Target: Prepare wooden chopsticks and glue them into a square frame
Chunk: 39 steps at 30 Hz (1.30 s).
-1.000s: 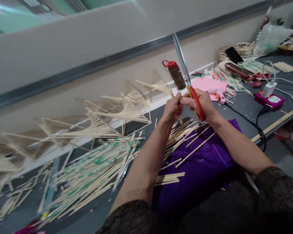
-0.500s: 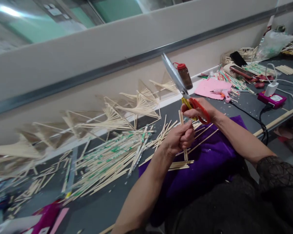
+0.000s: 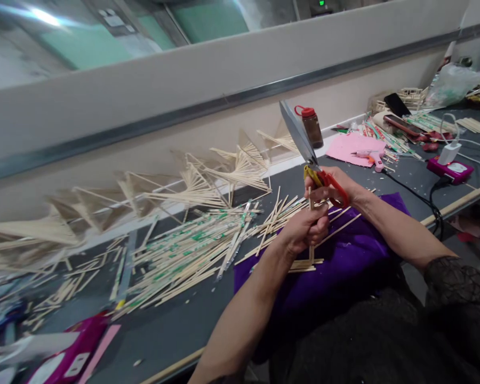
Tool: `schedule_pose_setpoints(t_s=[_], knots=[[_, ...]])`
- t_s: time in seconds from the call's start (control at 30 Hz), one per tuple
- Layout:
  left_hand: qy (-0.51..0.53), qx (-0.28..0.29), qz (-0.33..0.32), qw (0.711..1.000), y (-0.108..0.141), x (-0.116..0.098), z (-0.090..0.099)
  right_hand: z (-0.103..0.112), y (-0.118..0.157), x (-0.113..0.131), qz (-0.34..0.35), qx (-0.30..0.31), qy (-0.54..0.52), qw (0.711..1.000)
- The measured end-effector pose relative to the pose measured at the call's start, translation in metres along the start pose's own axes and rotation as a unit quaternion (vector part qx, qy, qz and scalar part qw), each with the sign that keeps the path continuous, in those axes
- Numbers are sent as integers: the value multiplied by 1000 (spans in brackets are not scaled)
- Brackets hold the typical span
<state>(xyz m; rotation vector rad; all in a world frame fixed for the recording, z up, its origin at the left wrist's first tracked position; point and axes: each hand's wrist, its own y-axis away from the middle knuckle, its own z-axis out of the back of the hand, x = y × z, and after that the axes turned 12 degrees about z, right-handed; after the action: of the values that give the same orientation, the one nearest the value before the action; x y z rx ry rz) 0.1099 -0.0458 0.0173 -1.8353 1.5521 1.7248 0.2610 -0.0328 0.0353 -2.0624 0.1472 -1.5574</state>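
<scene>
Along the left and middle of the bench (image 3: 166, 325), the long sticks (image 3: 184, 261) lie loose and crossing, so a sleeve or forearm could push some of them and make them roll. Further right, the fingers of the left hand (image 3: 309, 229) are clenched around the upright sticks (image 3: 311, 198), above the purple cloth (image 3: 344, 256); if this grip is weak, the sticks could slide or turn. The right hand (image 3: 340, 184) grasps the scissors (image 3: 298, 133) by the handles, with the blades pointing up, near the bottle (image 3: 312, 130); a careless turn of the wrist could knock it, or bring an edge against the left fingers. At far right, the black cord (image 3: 416, 196) might catch the right forearm and pull the glue gun (image 3: 375, 157). As for what is unclear, the far left side is blurred, the left fist hides how many sticks it holds, and the right fingers are partly covered by the handles.
</scene>
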Motion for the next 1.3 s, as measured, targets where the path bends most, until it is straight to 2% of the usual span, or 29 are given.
schedule_pose_setpoints(t_s=[0.13,0.23,0.37,0.6,0.67,0.77,0.93,1.1,1.3], knots=[[-10,-22,-6,1000,-2,2,-1,-1,0,3,-7,-6,10,1000],[-24,-92,-38,995,2,0,-4,1,-1,4,-5,-15,18,1000],[-52,-207,-127,969,8,-1,-5,6,-3,-4,9,-30,20,999],[-110,-300,-203,926,4,5,-5,4,-2,-13,16,-28,51,998],[-112,-304,-217,921,5,5,-4,0,-2,-10,22,-40,70,997],[-72,-273,-215,935,8,2,-1,-1,-2,-4,26,-33,89,995],[-25,-247,-212,945,15,-1,6,12,0,0,20,-8,162,987],[-19,-259,-225,939,20,-3,10,24,0,-1,20,56,256,965],[-13,-256,-230,939,28,-2,13,19,2,4,-36,115,326,938]])
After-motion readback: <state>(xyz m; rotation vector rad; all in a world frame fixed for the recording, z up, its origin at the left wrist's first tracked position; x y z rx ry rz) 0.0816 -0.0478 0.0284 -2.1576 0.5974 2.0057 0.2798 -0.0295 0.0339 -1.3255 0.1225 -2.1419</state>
